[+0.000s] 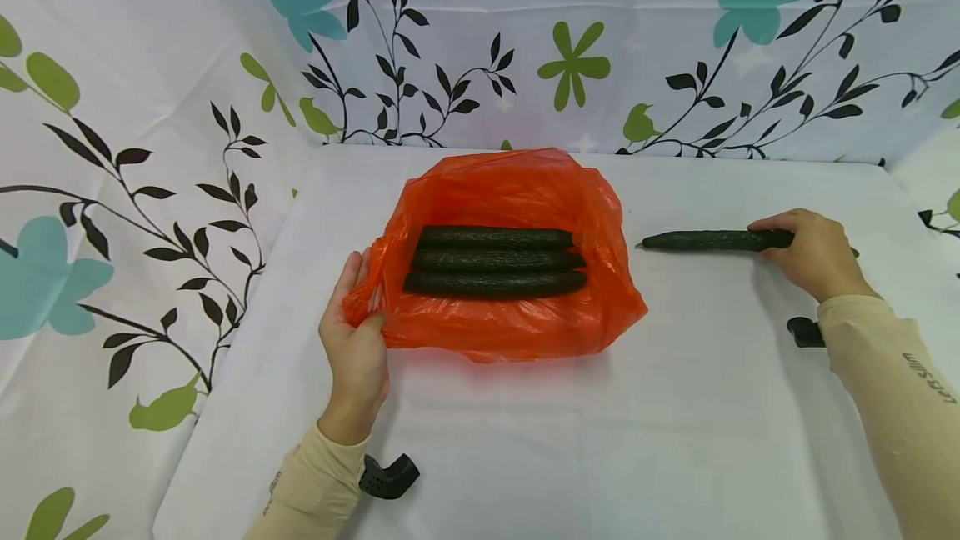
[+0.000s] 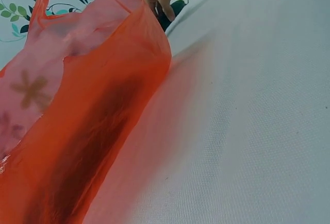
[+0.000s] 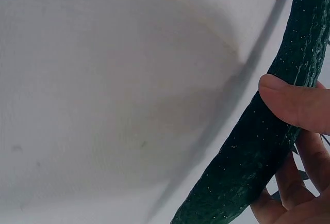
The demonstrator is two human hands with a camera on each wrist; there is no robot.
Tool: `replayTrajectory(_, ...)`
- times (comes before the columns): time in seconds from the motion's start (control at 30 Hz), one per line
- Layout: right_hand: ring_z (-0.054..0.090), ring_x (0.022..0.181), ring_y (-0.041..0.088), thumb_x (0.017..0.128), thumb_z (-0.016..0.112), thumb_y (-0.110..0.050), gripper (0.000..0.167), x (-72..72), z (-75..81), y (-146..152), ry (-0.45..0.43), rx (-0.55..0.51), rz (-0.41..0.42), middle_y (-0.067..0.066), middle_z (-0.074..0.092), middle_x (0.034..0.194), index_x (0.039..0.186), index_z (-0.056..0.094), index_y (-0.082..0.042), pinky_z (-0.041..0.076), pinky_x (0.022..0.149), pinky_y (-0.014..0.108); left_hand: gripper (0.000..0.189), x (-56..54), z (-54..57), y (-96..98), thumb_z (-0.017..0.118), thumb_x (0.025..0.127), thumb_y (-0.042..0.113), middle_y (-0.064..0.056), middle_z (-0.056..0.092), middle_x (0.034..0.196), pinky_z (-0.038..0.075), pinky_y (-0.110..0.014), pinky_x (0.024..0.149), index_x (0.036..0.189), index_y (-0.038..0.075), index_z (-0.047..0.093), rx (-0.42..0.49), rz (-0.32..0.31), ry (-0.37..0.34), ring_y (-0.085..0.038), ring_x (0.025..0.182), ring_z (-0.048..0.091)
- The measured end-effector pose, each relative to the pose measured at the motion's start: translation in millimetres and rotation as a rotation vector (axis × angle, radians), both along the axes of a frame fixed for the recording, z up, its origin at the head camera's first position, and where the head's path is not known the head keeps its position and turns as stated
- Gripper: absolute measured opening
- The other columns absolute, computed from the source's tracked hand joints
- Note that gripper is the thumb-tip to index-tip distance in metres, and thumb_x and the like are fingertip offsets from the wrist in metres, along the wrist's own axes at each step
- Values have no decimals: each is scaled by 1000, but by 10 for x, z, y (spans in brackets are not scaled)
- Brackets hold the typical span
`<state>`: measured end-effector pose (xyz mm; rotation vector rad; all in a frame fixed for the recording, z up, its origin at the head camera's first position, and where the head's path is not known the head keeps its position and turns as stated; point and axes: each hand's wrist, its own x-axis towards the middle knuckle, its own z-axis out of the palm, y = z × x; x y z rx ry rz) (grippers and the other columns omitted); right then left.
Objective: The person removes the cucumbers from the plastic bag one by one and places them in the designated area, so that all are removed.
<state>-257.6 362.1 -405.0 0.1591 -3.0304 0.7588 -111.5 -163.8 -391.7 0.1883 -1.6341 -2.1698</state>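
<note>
An orange plastic bag [image 1: 495,332] lies with its mouth spread toward me, and three dark green cucumbers [image 1: 498,261] rest side by side inside it. At the bag's left end my left hand [image 1: 356,357] holds the gathered film between thumb and fingers. Over at the right, my right hand [image 1: 810,252] grips the thick end of another cucumber [image 1: 697,241], whose thin tip points left toward the bag. In the right wrist view, thumb and fingers wrap this bumpy cucumber [image 3: 247,157] from opposite sides. A dark cucumber shape shows through the bag [image 2: 118,69] in the left wrist view.
A white cloth covers the table [image 1: 510,448]. Behind and to the left hangs a curtain [image 1: 465,32] printed with leaves and flowers. Black wrist devices [image 1: 389,476] sit by both sleeves.
</note>
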Motion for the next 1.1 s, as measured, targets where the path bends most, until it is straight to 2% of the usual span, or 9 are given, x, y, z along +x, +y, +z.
replayTrajectory(0.23,36,129,61,90,67,0,38,16,-38,33,-104,18,-37,37,46,138,128,64,2,29,103,75,78,-7,-1,21,28,85,-28,-6,44,154,35,-33,115,156,3,35,25,-15,6,-22,142,42)
replayTrajectory(0.4,36,128,61,90,68,-1,40,6,-28,33,-138,26,-54,38,45,139,130,63,1,30,101,76,78,-3,1,33,27,84,-27,-8,42,155,34,-35,115,156,3,34,39,-22,7,-21,142,42)
replayTrajectory(0.53,36,128,61,90,70,-8,43,2,-14,21,-173,24,-70,38,45,140,132,62,1,30,100,77,78,5,-5,29,27,85,-27,-7,42,155,33,-35,115,157,3,33,38,-27,6,-21,142,42)
replayTrajectory(0.9,36,125,59,89,76,-32,65,21,37,-42,-208,-1,-74,40,42,142,143,54,-3,36,94,77,79,14,-4,14,27,83,-28,-9,42,155,35,-34,114,156,2,34,41,-10,2,-22,141,43)
replayTrajectory(1.1,30,132,59,91,73,-37,66,20,123,-136,-225,-25,-54,37,38,148,146,52,-5,33,96,78,79,16,-2,10,27,83,-28,-6,44,154,36,-33,114,156,2,34,34,-5,-1,-21,141,43)
